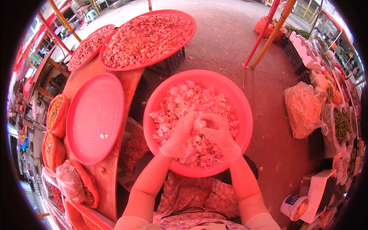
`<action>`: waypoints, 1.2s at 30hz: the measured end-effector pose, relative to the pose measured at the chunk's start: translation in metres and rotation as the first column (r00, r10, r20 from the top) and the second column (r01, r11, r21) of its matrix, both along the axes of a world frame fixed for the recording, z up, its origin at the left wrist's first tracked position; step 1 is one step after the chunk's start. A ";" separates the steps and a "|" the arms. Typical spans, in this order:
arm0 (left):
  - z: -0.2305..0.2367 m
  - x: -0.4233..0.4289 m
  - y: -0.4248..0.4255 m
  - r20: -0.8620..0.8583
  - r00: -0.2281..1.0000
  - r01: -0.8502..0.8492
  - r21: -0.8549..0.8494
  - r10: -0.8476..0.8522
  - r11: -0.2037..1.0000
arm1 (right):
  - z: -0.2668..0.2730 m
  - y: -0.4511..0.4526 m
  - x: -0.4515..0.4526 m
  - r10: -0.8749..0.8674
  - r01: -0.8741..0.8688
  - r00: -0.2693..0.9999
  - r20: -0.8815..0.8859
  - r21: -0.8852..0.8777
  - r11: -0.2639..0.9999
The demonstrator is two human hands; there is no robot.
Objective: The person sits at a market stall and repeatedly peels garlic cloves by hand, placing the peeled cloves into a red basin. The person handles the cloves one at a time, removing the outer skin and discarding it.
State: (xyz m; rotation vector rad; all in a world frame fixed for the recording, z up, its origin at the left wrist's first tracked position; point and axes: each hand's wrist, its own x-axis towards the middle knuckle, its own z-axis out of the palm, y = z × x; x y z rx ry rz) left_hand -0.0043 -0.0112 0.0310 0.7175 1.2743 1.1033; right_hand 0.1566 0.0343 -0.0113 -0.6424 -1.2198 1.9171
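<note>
A large round plastic basin [244,126] rests before me, filled with garlic bulbs, cloves and loose skins [184,97]. Above its middle, my left hand [181,133] and my right hand [220,133], both in thin translucent gloves, meet around one pale garlic bulb [199,123]. The fingers of both hands touch the bulb from either side. On the wooden table to the left lies a shallow oval-looking tray [96,120] with a small whitish piece [104,136] on it.
Two trays of cloves, one large [149,40] and one smaller [90,47], stand beyond the wooden table [106,184]. Filled sacks [57,115] line its left side. Poles [264,37] rise at upper right; bagged vegetables [303,109], crates and a white bucket [287,205] stand right.
</note>
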 end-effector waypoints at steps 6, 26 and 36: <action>-0.013 -0.007 0.008 0.023 0.989 0.147 -0.118 -0.146 0.982 | 0.001 0.001 0.003 -0.015 -0.003 0.995 0.094 0.188 0.982; -0.032 -0.010 0.015 -0.779 0.406 0.103 0.559 0.478 0.823 | -0.006 0.004 -0.005 -0.129 0.122 0.988 -0.087 -0.079 0.989; -0.009 -0.014 0.004 0.123 0.967 0.212 0.081 -0.221 0.974 | -0.013 0.006 -0.005 -0.184 0.179 0.981 0.061 0.085 0.980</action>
